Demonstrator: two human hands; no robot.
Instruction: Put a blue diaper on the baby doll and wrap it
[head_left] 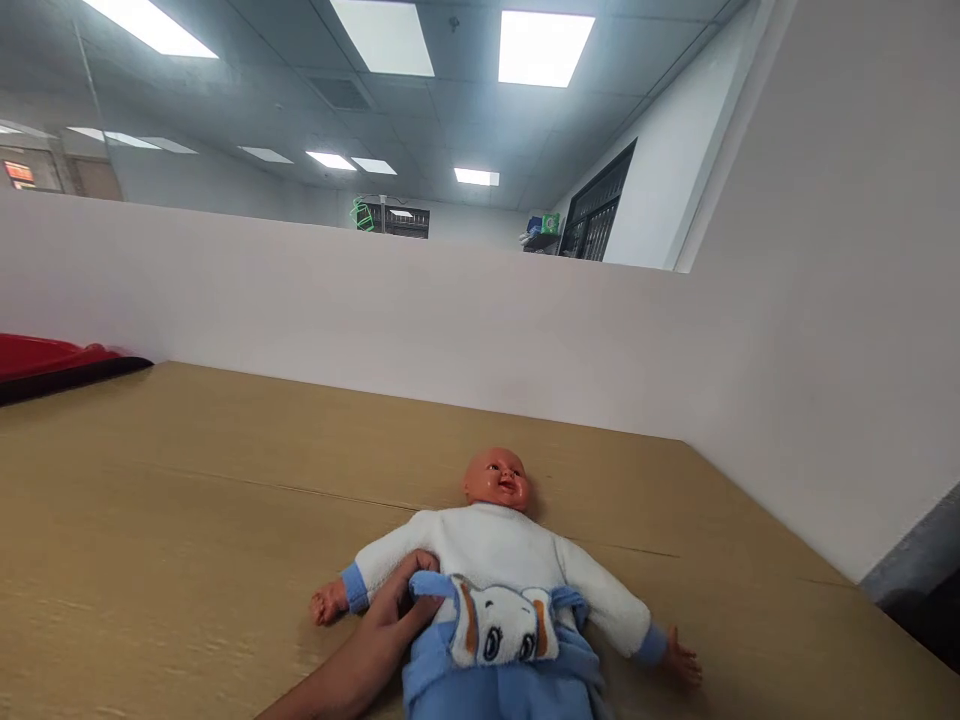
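Left hand (396, 608) of the person, entering from the lower edge left of center, with fingers and thumb closed about a blue strap (431, 584); the right hand lies outside the frame, so its state cannot be told. The doll (499, 560) lies on its back at the lower center, its bald head (491, 480) toward the wall (375, 310) and its lower part cut off by the bottom edge. It wears a white top with blue cuffs and light-blue overalls (499, 695), whose bib (506, 628) bears an animal's features with orange-brown ears. Both of the doll's arms are spread, one toward the left beside the person's hand, the other toward the lower right. Beneath it, a tan table (187, 520) fills most of the lower frame. At the left edge sits a red object (41, 355) with a dark rim (75, 377). Above the wall, a wide opening shows lit ceiling panels (546, 48) and, right of the upper center, a shelf (541, 242) bearing a green pack (550, 224).
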